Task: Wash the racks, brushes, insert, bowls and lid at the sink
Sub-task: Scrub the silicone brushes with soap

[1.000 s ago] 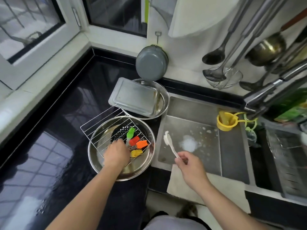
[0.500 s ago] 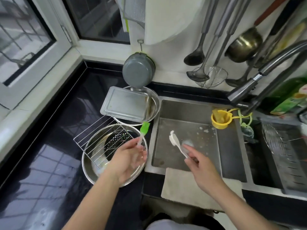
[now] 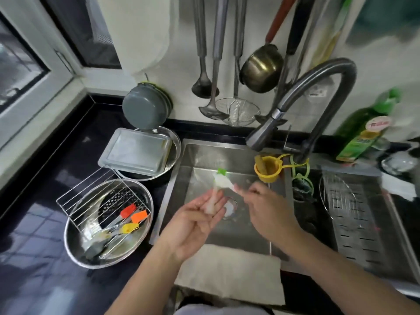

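Observation:
My left hand [image 3: 195, 221], palm up over the sink [image 3: 202, 153], holds a green silicone brush [image 3: 221, 171] by its clear handle. My right hand [image 3: 268, 210] grips a white scrubbing brush [image 3: 223, 181], whose head lies against the green brush's head. On the counter to the left, a steel bowl [image 3: 75, 253] holds a wire rack [image 3: 91, 194], a dark perforated insert [image 3: 122, 196] and red [image 3: 128, 210], orange [image 3: 139, 216] and yellow [image 3: 129, 228] brushes. Behind it a rectangular metal lid [image 3: 136, 151] lies on a second bowl [image 3: 176, 151].
The tap spout [image 3: 268, 130] hangs over the sink's back right. A yellow strainer [image 3: 269, 170] sits on the divider, with a drain tray and wire rack [image 3: 354, 212] to its right. A cloth [image 3: 229, 273] drapes the front edge. Ladles hang on the wall; a green bottle [image 3: 363, 133] stands far right.
My left hand lifted the green brush out of the bowl and carried it right over the sink. My right hand brought the white scrubbing brush onto its head.

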`<action>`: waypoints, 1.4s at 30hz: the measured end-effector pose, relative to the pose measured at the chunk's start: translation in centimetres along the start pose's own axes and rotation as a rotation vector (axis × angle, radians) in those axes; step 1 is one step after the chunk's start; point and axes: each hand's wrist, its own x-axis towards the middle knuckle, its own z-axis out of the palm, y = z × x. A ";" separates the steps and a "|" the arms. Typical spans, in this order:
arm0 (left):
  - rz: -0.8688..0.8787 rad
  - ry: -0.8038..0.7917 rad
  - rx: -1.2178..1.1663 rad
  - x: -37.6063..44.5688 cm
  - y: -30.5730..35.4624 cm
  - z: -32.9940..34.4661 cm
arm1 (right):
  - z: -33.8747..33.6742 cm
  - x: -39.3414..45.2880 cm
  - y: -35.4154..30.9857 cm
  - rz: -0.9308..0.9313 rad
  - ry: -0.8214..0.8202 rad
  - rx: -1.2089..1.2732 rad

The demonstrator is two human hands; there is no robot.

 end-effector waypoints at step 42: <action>-0.074 0.083 -0.150 -0.1 2.5 -2.2 | 2.3 -2.2 -5.3 -0.097 -0.147 0.048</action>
